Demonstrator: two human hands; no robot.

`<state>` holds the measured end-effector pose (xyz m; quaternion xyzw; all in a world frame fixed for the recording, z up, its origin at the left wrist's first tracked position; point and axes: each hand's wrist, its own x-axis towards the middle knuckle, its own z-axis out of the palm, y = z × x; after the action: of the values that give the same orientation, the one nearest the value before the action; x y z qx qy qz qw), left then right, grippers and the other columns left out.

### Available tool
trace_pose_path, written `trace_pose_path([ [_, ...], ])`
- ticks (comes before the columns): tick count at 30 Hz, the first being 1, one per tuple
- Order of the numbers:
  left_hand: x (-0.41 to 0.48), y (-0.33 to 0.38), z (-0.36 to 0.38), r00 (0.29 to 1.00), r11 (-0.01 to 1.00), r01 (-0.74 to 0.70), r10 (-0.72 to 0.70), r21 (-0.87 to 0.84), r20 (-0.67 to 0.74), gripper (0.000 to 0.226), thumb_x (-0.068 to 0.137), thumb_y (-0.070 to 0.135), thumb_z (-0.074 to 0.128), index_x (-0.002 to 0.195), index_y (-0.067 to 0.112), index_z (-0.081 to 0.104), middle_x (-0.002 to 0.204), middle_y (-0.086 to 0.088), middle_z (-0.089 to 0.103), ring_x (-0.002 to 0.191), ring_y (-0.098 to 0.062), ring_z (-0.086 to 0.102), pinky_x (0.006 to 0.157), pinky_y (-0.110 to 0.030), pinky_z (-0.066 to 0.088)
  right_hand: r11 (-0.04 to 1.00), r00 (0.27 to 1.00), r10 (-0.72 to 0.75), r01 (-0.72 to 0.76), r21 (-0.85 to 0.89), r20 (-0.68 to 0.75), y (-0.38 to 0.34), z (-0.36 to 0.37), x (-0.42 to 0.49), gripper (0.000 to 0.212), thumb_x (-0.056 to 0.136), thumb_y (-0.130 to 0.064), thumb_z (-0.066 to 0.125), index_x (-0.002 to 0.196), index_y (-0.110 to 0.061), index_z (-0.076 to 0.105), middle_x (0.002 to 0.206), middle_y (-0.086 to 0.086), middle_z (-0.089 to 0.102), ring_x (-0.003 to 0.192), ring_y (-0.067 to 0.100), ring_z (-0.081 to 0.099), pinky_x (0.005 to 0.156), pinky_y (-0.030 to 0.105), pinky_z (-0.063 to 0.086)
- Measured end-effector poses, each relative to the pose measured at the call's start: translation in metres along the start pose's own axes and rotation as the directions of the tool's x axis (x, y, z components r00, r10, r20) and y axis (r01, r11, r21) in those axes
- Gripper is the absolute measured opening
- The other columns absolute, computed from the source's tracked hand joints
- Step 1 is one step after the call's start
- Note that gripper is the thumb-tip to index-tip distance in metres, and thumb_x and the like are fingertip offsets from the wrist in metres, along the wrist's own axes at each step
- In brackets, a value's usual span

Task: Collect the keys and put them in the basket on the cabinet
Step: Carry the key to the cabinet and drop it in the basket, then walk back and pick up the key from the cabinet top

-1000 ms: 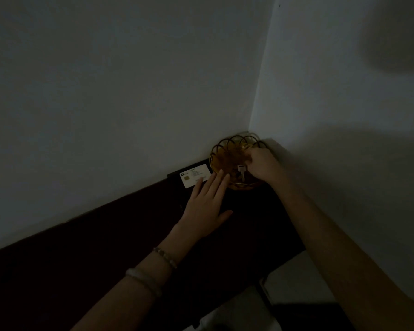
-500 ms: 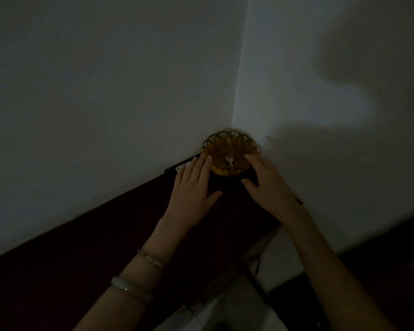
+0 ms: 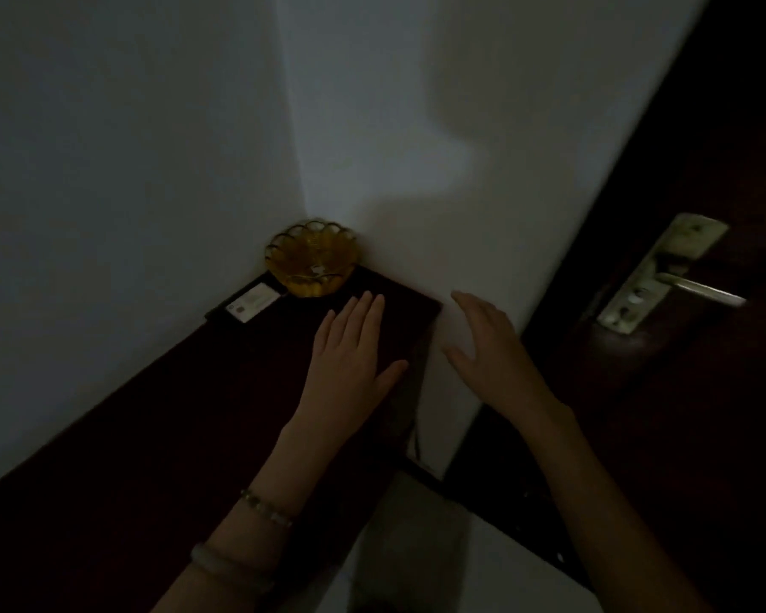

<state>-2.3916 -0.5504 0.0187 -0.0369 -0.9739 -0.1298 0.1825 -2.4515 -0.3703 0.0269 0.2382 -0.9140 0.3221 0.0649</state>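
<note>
Both hands are empty, fingers spread: the left hand (image 3: 350, 360) lies flat on the dark cabinet (image 3: 151, 435), the right hand (image 3: 487, 347) hovers past its end. Keys (image 3: 317, 271) lie in the amber basket (image 3: 297, 285) in the corner, beside 1 white card (image 3: 253, 303).

A single wide-angle view from the wearer's head, tilted forward and down into a dim room corner; the dark cabinet top (image 3: 186, 426) runs diagonally from the lower left to the corner, where the basket (image 3: 311, 257) sits near mid-frame; both forearms enter from the bottom edge, left hand (image 3: 350, 360) and right hand (image 3: 489, 347) close under the lens; a door with a metal handle (image 3: 664, 276) fills the right edge; lines bow toward the edges.
</note>
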Motion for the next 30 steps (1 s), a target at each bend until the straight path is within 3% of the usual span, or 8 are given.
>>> trace_pose_path([
  [7,0.011,0.106,0.027,0.947,0.938,-0.314,0.321,-0.149,0.024,0.074,0.082,0.035,0.065,0.137,-0.001,0.032,0.141,-0.022,0.04,0.131,-0.036,0.037,0.108,-0.049,0.024,0.953,0.944,0.262,-0.285,-0.099,-0.199,0.05,-0.079,-0.101,0.065,0.088,-0.023,0.057,0.142,-0.015,0.022,0.148,0.013,0.03,0.135,0.027,0.027,0.112,0.035,0.021],
  [12,-0.01,0.197,0.042,0.858,0.832,-0.486,0.512,-0.267,0.035,0.073,0.082,0.037,0.065,0.137,0.001,0.033,0.14,-0.021,0.043,0.128,-0.035,0.04,0.107,-0.052,0.031,0.869,0.835,0.403,-0.477,-0.129,-0.373,0.063,-0.136,-0.198,0.067,0.084,-0.019,0.062,0.14,-0.015,0.027,0.141,0.016,0.039,0.128,0.03,0.034,0.106,0.035,0.03],
  [20,-0.08,0.332,0.051,0.686,0.618,-0.642,0.727,-0.454,0.018,0.074,0.08,0.035,0.067,0.138,0.005,0.032,0.138,-0.018,0.044,0.126,-0.033,0.042,0.106,-0.048,0.027,0.693,0.675,0.507,-0.689,-0.213,-0.535,0.064,-0.193,-0.353,0.069,0.083,-0.019,0.064,0.14,-0.012,0.027,0.142,0.017,0.039,0.128,0.034,0.037,0.106,0.043,0.034],
  [23,-0.113,0.378,0.053,0.589,0.513,-0.679,0.808,-0.525,0.028,0.072,0.083,0.033,0.065,0.139,0.005,0.03,0.139,-0.017,0.044,0.125,-0.031,0.042,0.104,-0.047,0.032,0.6,0.578,0.552,-0.776,-0.195,-0.601,0.063,-0.206,-0.412,0.068,0.082,-0.019,0.065,0.139,-0.011,0.029,0.14,0.019,0.042,0.125,0.036,0.04,0.103,0.043,0.036],
  [27,-0.157,0.434,0.053,0.434,0.354,-0.731,0.901,-0.583,0.002,0.072,0.087,0.037,0.059,0.143,0.01,0.022,0.145,-0.014,0.036,0.131,-0.026,0.035,0.107,-0.04,0.028,0.478,0.431,0.596,-0.868,-0.132,-0.677,0.054,-0.215,-0.485,0.067,0.081,-0.019,0.065,0.139,-0.012,0.03,0.136,0.016,0.046,0.122,0.033,0.044,0.097,0.032,0.034],
  [30,-0.187,0.474,0.05,0.289,0.214,-0.747,0.957,-0.629,-0.018,0.073,0.088,0.039,0.056,0.144,0.012,0.017,0.149,-0.013,0.03,0.133,-0.025,0.031,0.108,-0.036,0.026,0.384,0.289,0.631,-0.923,-0.034,-0.719,0.04,-0.219,-0.533,0.066,0.082,-0.019,0.065,0.138,-0.009,0.032,0.134,0.017,0.047,0.122,0.033,0.044,0.099,0.039,0.04],
])
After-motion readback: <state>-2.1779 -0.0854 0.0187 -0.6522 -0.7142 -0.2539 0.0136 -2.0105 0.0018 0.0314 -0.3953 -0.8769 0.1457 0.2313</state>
